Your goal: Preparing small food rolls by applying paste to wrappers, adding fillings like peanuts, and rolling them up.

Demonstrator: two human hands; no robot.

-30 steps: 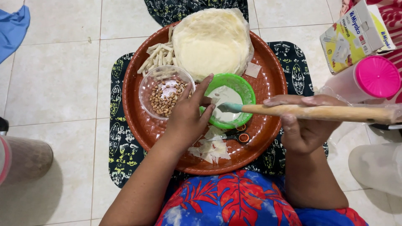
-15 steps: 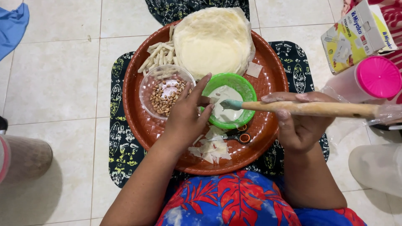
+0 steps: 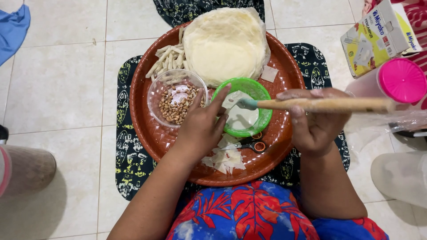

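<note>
Green bowl (image 3: 262,111) of white paste, standing on the right of centre of a round brown tray (image 3: 147,129); a wooden-handled brush (image 3: 320,105), bristles dipped in the paste, is clasped in the closed fingers of the right hand (image 3: 316,126), while the left hand (image 3: 202,126) lies open, fingertips on the bowl's rim, holding nothing. Alongside on the tray: clear bowl of peanuts (image 3: 177,103), stack of pale wrappers (image 3: 226,43), rolled sticks (image 3: 165,58), small scissors (image 3: 249,145), cut white scraps (image 3: 226,160). Off the tray, right: pink-lidded container (image 3: 400,80) and a carton (image 3: 378,38).

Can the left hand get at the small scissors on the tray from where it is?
Probably yes. The left hand rests on the green bowl rim, and the scissors lie just beside it on the tray, uncovered, with only white paper scraps nearby.
</note>
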